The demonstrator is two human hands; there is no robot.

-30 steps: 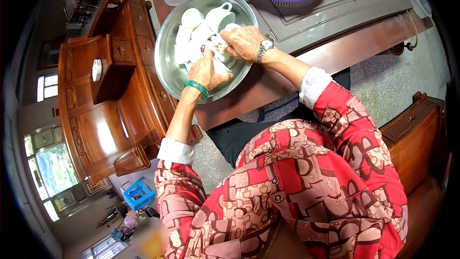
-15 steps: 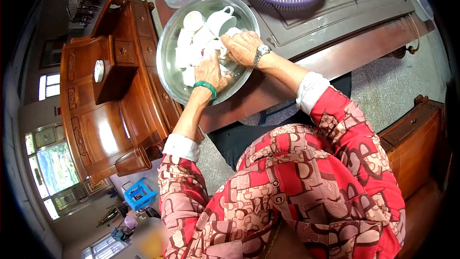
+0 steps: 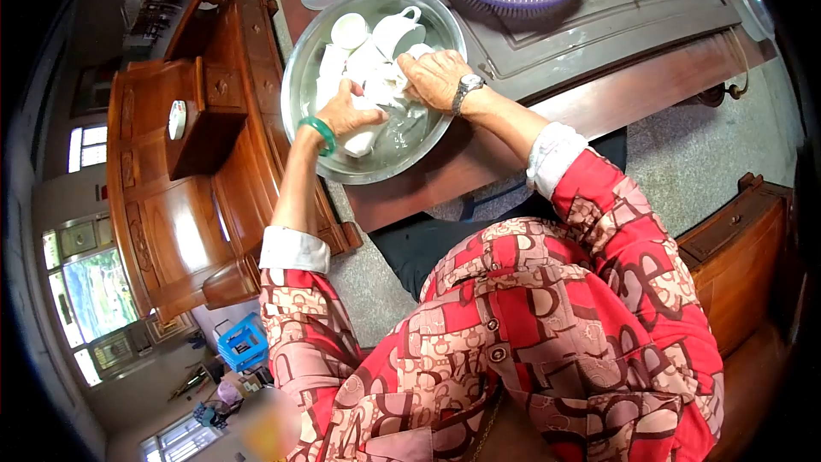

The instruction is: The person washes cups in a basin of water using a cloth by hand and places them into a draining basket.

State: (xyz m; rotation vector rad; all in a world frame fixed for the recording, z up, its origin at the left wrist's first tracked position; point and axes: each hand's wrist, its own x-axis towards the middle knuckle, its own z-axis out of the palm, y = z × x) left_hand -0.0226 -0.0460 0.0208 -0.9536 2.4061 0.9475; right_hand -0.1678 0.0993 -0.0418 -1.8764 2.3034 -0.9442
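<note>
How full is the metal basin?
Partly full: white cups, one with a handle, and clear water show inside the metal basin.

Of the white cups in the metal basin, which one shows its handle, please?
The cup at the basin's far right, just beyond the right hand; its looped handle is visible, while the round cup to its left shows none.

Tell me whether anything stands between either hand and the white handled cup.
Yes: white pieces in the metal basin lie between the left hand and the handled cup. Near the right hand, only a small white patch shows beside the cup; what it is I cannot tell.
</note>
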